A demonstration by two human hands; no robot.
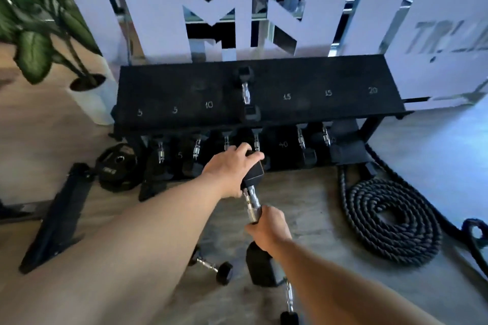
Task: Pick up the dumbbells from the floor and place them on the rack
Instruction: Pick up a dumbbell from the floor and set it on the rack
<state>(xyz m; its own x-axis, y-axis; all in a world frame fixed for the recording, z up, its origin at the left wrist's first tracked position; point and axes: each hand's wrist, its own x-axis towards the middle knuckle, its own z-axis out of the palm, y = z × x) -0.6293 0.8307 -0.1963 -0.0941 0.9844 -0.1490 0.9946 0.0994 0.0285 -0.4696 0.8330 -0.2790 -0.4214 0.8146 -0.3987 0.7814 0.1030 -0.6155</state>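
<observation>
You had one dumbbell (253, 187) up off the floor, tilted, in front of the rack (317, 79). Your left hand (232, 166) was spread over its far head with the fingers curled down around it. Your right hand (266, 227) was wrapped tight around the chrome handle, just above the near head.

On the rack's top shelf one dumbbell (246, 95) already lay, near the middle, pointing front to back. The rest of that shelf was bare, with chalked numbers 5, 5, 10 to its left and 15, 15, 20 to its right. The lower shelf was packed: a row of dumbbells (301, 145) filled it side by side, right behind your left hand.

On the floor, two more dumbbells waited under your arms: a small one (219, 269) beneath your left forearm and another (287, 298) beneath your right, partly hidden. A coiled rope (390, 221) lay to the right, running up to the rack's foot. To the left lay a weight plate (118, 166) and a long black bar (55, 221), both against the rack's left end. A plant (39, 21) hung over the far left corner. The floor straight ahead of you, between the rope and the bar, was open.
</observation>
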